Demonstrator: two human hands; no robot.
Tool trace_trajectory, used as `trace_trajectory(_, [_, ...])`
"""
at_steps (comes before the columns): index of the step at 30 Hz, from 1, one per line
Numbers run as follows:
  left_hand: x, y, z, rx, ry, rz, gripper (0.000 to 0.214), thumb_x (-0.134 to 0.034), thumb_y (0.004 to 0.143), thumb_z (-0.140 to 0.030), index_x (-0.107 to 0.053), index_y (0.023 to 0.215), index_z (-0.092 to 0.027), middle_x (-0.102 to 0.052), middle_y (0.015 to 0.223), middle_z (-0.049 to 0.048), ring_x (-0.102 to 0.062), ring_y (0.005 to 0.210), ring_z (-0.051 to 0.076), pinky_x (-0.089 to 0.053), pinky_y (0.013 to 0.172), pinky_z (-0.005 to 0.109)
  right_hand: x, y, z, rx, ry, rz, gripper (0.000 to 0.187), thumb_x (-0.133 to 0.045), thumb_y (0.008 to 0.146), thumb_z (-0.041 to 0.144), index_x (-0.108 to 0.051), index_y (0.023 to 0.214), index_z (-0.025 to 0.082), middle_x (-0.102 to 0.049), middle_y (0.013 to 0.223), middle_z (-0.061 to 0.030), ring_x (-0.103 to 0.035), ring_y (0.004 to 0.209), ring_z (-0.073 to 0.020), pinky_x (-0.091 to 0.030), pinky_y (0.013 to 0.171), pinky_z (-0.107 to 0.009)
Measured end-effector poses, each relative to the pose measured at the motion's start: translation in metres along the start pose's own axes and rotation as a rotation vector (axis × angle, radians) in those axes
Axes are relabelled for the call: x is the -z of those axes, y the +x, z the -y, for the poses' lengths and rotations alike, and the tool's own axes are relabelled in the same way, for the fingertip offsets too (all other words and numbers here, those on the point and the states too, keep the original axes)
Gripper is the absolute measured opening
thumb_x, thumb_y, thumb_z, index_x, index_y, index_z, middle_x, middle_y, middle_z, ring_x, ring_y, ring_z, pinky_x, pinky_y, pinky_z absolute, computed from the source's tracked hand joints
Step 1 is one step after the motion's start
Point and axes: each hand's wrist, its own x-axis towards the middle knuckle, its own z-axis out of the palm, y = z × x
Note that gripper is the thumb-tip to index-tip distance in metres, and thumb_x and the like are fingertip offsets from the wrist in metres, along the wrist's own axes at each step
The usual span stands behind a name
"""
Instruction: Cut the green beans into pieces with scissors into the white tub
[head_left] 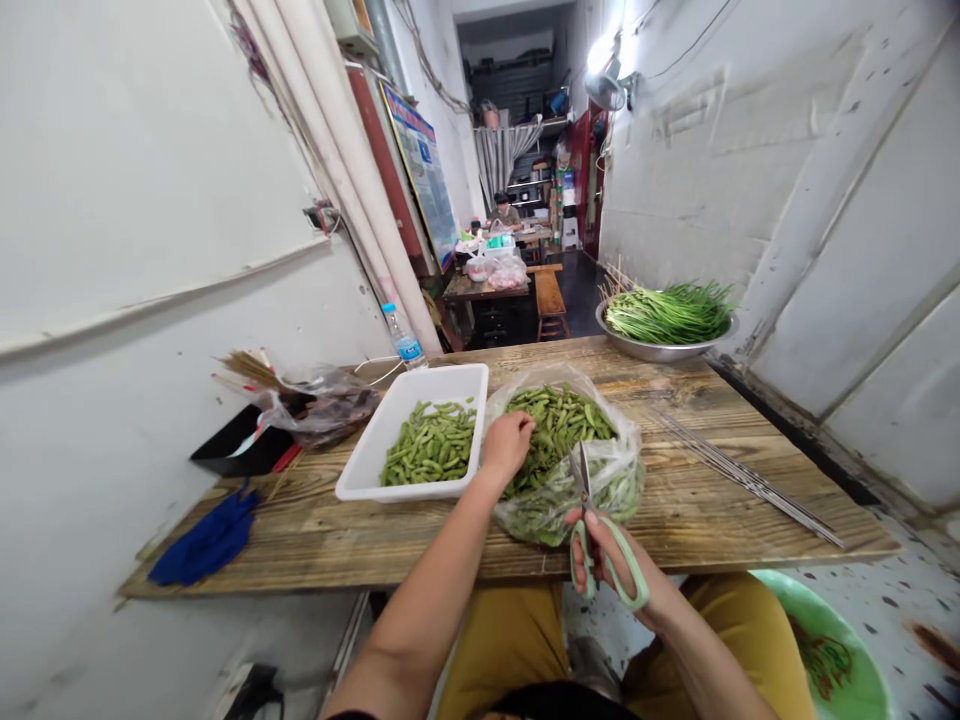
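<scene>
My left hand (510,445) reaches over the near-left side of a clear plastic bag (630,470) full of green edamame pods (559,420). Its fingers are curled down at the pods, and what they pinch, if anything, is hidden. In my right hand (596,550) is a pair of scissors (630,570) with pale green handles. The blades point up and away, slightly apart, in front of the bag's near side. Left of the bag, a white plastic tray (360,470) holds more edamame pods (431,445) lying loose.
A steel bowl (660,352) of long green stalks with sticks stands at the far right. Metal skewers (750,480) lie on the right. Leftward are a blue cloth (206,540), a black box (236,445) and a water bottle (405,340). A green basin (832,640) is on the floor.
</scene>
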Motion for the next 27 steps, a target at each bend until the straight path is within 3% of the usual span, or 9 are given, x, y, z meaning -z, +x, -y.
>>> trace_trajectory(5, [-0.006, -0.02, 0.011, 0.143, -0.399, -0.006, 0.013, -0.054, 0.08, -0.019, -0.065, 0.086, -0.016, -0.068, 0.073, 0.0045, -0.06, 0.067, 0.015, -0.045, 0.07, 0.028, -0.008, 0.006, 0.002, -0.028, -0.073, -0.027, 0.046, -0.053, 0.079, 0.061, -0.05, 0.1, 0.02, -0.053, 0.064, 0.0034, -0.052, 0.051, -0.0119, -0.047, 0.048, -0.025])
trace_trajectory(8, [-0.01, -0.027, 0.013, 0.284, -0.779, 0.088, 0.015, -0.058, 0.076, -0.02, -0.064, 0.089, -0.013, -0.067, 0.073, 0.004, -0.058, 0.059, 0.012, -0.047, 0.061, 0.025, -0.011, 0.009, 0.001, -0.035, -0.116, -0.006, 0.044, -0.052, 0.08, 0.061, -0.049, 0.096, 0.02, -0.053, 0.063, 0.004, -0.052, 0.049, -0.0107, -0.046, 0.047, -0.024])
trace_trajectory(11, [-0.006, -0.035, 0.01, 0.296, -1.007, 0.195, 0.024, -0.063, 0.073, -0.026, -0.065, 0.092, -0.011, -0.067, 0.075, 0.0035, -0.055, 0.053, 0.007, -0.042, 0.05, 0.018, -0.012, 0.01, 0.001, -0.023, -0.225, -0.005, 0.043, -0.05, 0.08, 0.062, -0.049, 0.09, 0.02, -0.051, 0.061, 0.005, -0.049, 0.045, -0.0093, -0.044, 0.044, -0.022])
trace_trajectory(14, [0.001, -0.044, 0.004, 0.321, -1.037, 0.292, 0.037, -0.062, 0.075, -0.036, -0.062, 0.103, -0.011, -0.064, 0.068, 0.0007, -0.044, 0.037, 0.002, -0.025, 0.035, 0.015, -0.012, 0.009, 0.003, 0.006, -0.321, -0.009, 0.042, -0.049, 0.081, 0.061, -0.048, 0.086, 0.02, -0.05, 0.058, 0.0058, -0.049, 0.044, -0.0092, -0.044, 0.044, -0.023])
trace_trajectory(16, [0.005, -0.049, 0.0, 0.342, -1.031, 0.317, 0.039, -0.062, 0.076, -0.038, -0.06, 0.103, -0.011, -0.06, 0.059, -0.0026, -0.039, 0.032, 0.002, -0.021, 0.033, 0.016, -0.013, 0.008, 0.005, 0.028, -0.354, -0.003, 0.041, -0.049, 0.081, 0.061, -0.047, 0.084, 0.02, -0.049, 0.057, 0.006, -0.048, 0.044, -0.0094, -0.044, 0.045, -0.023])
trace_trajectory(20, [0.011, -0.055, -0.007, 0.357, -1.108, 0.324, 0.028, -0.07, 0.071, -0.031, -0.057, 0.085, -0.01, -0.06, 0.057, -0.002, -0.051, 0.041, 0.006, -0.036, 0.039, 0.016, -0.016, 0.007, 0.011, 0.028, -0.385, -0.003, 0.042, -0.048, 0.08, 0.062, -0.047, 0.084, 0.02, -0.049, 0.058, 0.0059, -0.047, 0.044, -0.0095, -0.042, 0.044, -0.023])
trace_trajectory(24, [0.018, -0.059, -0.012, 0.406, -1.184, 0.393, 0.027, -0.071, 0.07, -0.021, -0.054, 0.087, -0.01, -0.066, 0.066, 0.003, -0.062, 0.054, 0.01, -0.049, 0.054, 0.02, -0.019, 0.007, 0.013, 0.027, -0.4, 0.0, 0.043, -0.048, 0.079, 0.064, -0.046, 0.082, 0.02, -0.047, 0.056, 0.0062, -0.046, 0.043, -0.0096, -0.041, 0.043, -0.023])
trace_trajectory(27, [0.02, -0.061, -0.014, 0.408, -1.183, 0.403, 0.025, -0.071, 0.071, -0.02, -0.053, 0.086, -0.01, -0.066, 0.066, 0.0036, -0.063, 0.053, 0.01, -0.049, 0.053, 0.021, -0.018, 0.009, 0.01, 0.045, -0.414, 0.02, 0.042, -0.047, 0.081, 0.063, -0.045, 0.08, 0.021, -0.046, 0.057, 0.0063, -0.045, 0.043, -0.0089, -0.042, 0.042, -0.023])
